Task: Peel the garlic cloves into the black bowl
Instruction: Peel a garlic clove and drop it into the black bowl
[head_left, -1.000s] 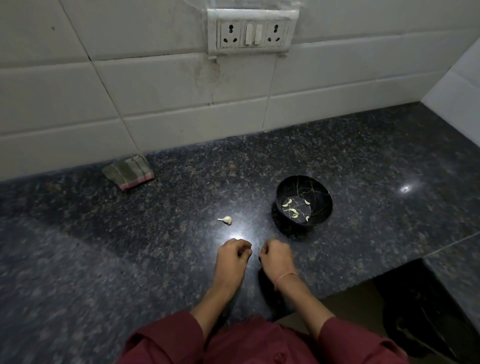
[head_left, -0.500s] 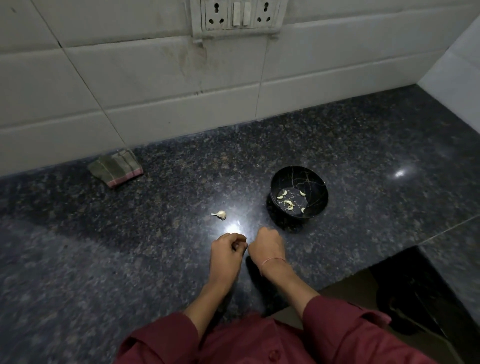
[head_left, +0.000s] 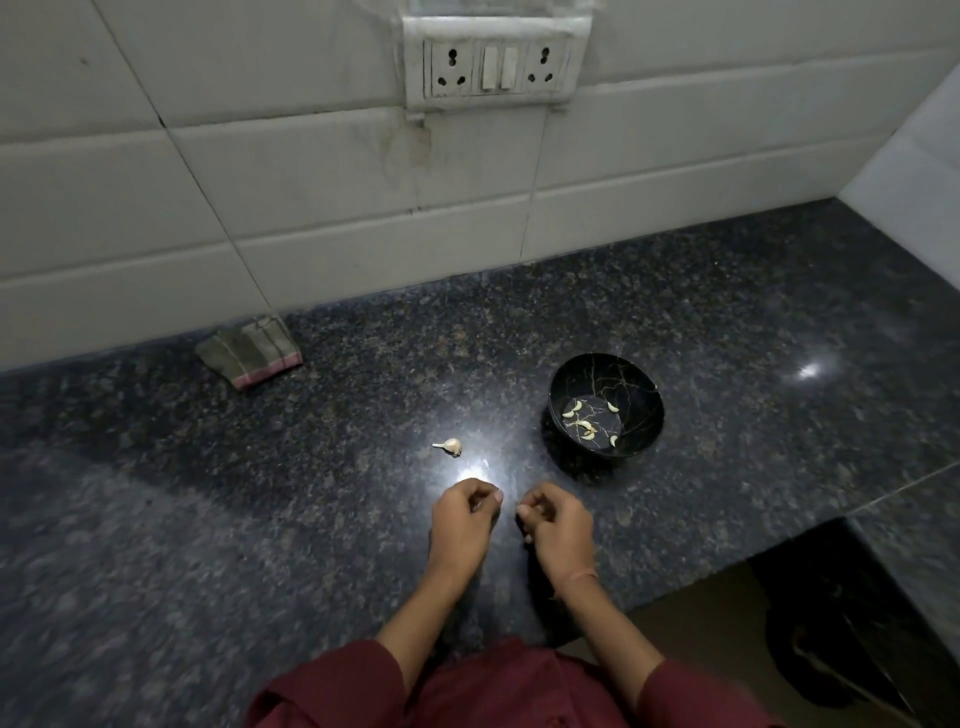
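L hand (head_left: 462, 519) and R hand (head_left: 558, 525) are held low over the near part of the counter (head_left: 727, 312), side by side, a small gap kept btwn them. On both, fingers are curled in tight, thumb tips laid vs. the forefingers. Whether a clove or skin is pinched inside cannot be told, since the backs of the hands block the view. A thin pinkish band (head_left: 582, 576) is worn at the R wrist. Maroon sleeves (head_left: 337, 691) are seen at the near edge.

Black bowl (head_left: 644, 379) is set upright on the counter, far-right of the hands, near them but not touching. Pale vein-like lines are seen on its inner wall. A few peeled cloves (head_left: 571, 410) are scattered over its bottom. One unpeeled garlic clove (head_left: 449, 446), stalk end pointed left, is left on the counter just far-left of the L hand, well left of the bowl.

Other items: a folded striped cloth (head_left: 249, 348) w/ a pink edge is laid far left, vs. the foot of the tiled wall (head_left: 311, 208). A white plate (head_left: 496, 65) w/ two sockets and two switches btwn them is fixed high on that wall. Counter is dark speckled stone; two glare spots are seen, one just beyond the L hand (head_left: 470, 473), one far right (head_left: 808, 370). At near right the counter is cut back, w/ a dark recess (head_left: 831, 623) below.
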